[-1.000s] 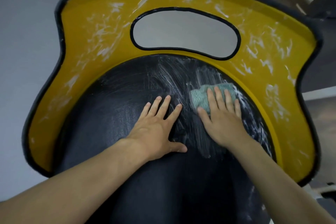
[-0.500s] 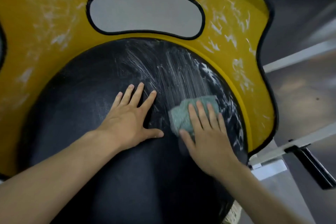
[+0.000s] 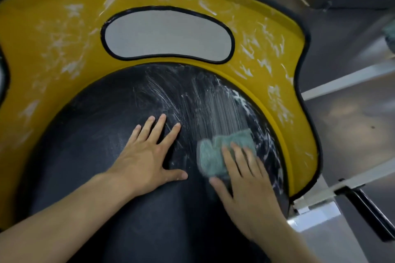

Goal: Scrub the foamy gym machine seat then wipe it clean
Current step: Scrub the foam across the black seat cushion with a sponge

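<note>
The right hand [image 3: 245, 183], fingers flat, pressed a soft teal cloth [image 3: 213, 153] onto the foamy right side of the black seat [image 3: 106, 134]; the left hand [image 3: 147, 156] lay spread beside it. The wet seat looked slippery, so flat-palm pressure seemed best.

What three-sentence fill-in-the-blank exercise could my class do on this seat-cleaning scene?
The right hand presses a green cloth onto the ____ seat pad.
The left hand rests flat on the pad, holding ____.
White foam streaks the ____ surround around the pad.
Missing words: black; nothing; yellow.
</note>
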Available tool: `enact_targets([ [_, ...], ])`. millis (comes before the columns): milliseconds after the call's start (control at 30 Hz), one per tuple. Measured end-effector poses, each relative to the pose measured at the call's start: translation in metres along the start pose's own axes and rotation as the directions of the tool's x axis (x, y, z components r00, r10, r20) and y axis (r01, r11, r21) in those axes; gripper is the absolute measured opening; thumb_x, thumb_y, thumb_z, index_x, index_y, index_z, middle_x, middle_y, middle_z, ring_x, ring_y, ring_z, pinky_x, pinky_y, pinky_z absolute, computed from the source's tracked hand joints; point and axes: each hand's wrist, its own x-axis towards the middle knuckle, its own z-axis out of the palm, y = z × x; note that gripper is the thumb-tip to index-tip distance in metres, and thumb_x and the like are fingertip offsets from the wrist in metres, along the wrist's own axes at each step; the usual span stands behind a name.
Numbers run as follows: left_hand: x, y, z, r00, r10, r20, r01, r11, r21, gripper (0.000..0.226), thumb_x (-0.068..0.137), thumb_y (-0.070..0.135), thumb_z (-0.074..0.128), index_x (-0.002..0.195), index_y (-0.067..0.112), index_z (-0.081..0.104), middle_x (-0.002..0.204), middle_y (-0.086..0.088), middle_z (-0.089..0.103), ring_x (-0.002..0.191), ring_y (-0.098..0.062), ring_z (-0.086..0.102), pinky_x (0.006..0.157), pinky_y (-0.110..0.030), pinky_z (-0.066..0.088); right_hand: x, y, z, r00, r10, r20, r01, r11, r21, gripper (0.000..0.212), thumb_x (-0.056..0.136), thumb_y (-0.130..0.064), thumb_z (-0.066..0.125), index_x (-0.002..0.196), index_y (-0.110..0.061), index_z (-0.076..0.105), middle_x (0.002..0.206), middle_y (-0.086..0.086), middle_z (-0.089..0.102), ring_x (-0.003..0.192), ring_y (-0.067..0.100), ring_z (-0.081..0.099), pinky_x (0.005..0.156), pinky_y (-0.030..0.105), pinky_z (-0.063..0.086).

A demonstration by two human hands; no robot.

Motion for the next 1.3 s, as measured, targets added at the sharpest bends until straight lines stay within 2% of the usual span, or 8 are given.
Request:
enact_targets([
  [100,0.000,0.000,0.000,1.000,-0.001,-0.005,0.001,1.000,-0.005,0.116,0.077,0.089,0.042,0.153,0.037,-0.029,0.158,-0.003,-0.041,0.147,-0.023,-0.036,0.124,-0.044,-0.013,-0.027,0.003,0.007,1.000,0.018,0.023,-0.018,1.000,0.014,0.071,0.101,-0.070,0.015,0.154,-0.028,0.034,0.158,-0.004,0.039,0.147,0.025,0.037,0.115,0.040,0.030],
  [267,0.001,0.003,-0.002,1.000,-0.021,0.005,0.021,1.000,-0.016,0.118,0.078,0.087,0.047,0.154,0.036,-0.027,0.159,-0.003,-0.040,0.147,-0.025,-0.035,0.124,-0.047,-0.011,0.053,0.000,0.000,0.998,0.041,-0.045,-0.042,0.999,-0.024,0.081,0.096,-0.074,0.001,0.162,-0.029,-0.005,0.170,-0.004,-0.008,0.155,0.020,-0.016,0.124,0.046,-0.011],
  [533,0.004,0.006,-0.004,0.999,-0.023,0.035,0.024,0.999,-0.028,0.119,0.078,0.085,0.051,0.154,0.036,-0.027,0.158,-0.003,-0.041,0.146,-0.025,-0.037,0.124,-0.048,-0.012,0.110,-0.006,-0.014,0.999,0.050,-0.020,-0.051,0.998,-0.033,0.077,0.097,-0.069,-0.001,0.160,-0.027,-0.017,0.168,-0.002,-0.023,0.152,0.022,-0.028,0.124,0.052,-0.013],
  [733,0.002,0.004,-0.001,1.000,-0.001,0.017,0.001,1.000,-0.013,0.117,0.080,0.086,0.047,0.153,0.036,-0.029,0.158,-0.004,-0.041,0.146,-0.026,-0.037,0.124,-0.047,-0.013,-0.023,-0.002,0.017,0.998,-0.010,0.064,0.016,0.995,-0.102,0.084,0.100,-0.062,0.006,0.152,-0.007,0.042,0.155,0.020,0.044,0.143,0.044,0.039,0.113,0.058,0.025],
  [800,0.003,0.003,0.002,1.000,-0.009,-0.015,0.008,1.000,-0.019,0.116,0.080,0.087,0.045,0.152,0.035,-0.030,0.157,-0.005,-0.042,0.146,-0.026,-0.038,0.124,-0.047,-0.013,-0.018,0.001,0.020,0.997,-0.010,0.077,0.019,0.994,-0.108,0.085,0.101,-0.063,0.007,0.149,-0.005,0.045,0.151,0.022,0.048,0.139,0.046,0.041,0.110,0.057,0.027],
  [967,0.001,0.005,0.002,1.000,-0.014,-0.018,0.014,1.000,-0.022,0.117,0.079,0.086,0.046,0.153,0.036,-0.029,0.157,-0.004,-0.042,0.144,-0.024,-0.040,0.124,-0.047,-0.013,0.093,-0.007,-0.010,0.999,-0.028,-0.015,0.027,0.998,-0.047,0.079,0.098,-0.069,0.003,0.156,-0.023,-0.025,0.166,0.006,-0.027,0.149,0.030,-0.032,0.123,0.047,-0.017],
  [1133,0.003,0.007,-0.001,1.000,-0.012,0.009,0.013,1.000,-0.022,0.118,0.078,0.088,0.047,0.152,0.037,-0.030,0.156,-0.003,-0.044,0.144,-0.024,-0.040,0.123,-0.046,-0.015,0.185,-0.016,-0.032,1.000,-0.016,0.011,0.016,1.000,-0.017,0.080,0.100,-0.068,0.016,0.161,-0.027,-0.014,0.168,0.003,-0.023,0.153,0.029,-0.024,0.124,0.049,-0.013],
  [1300,0.005,0.008,-0.004,0.999,-0.023,0.034,0.023,1.000,-0.020,0.119,0.078,0.087,0.049,0.152,0.038,-0.031,0.156,-0.001,-0.044,0.143,-0.023,-0.042,0.124,-0.047,-0.014,0.120,-0.011,-0.017,0.997,-0.057,-0.042,0.057,0.998,-0.006,0.074,0.102,-0.064,0.011,0.160,-0.028,-0.015,0.168,-0.001,-0.021,0.153,0.022,-0.024,0.125,0.044,-0.013],
])
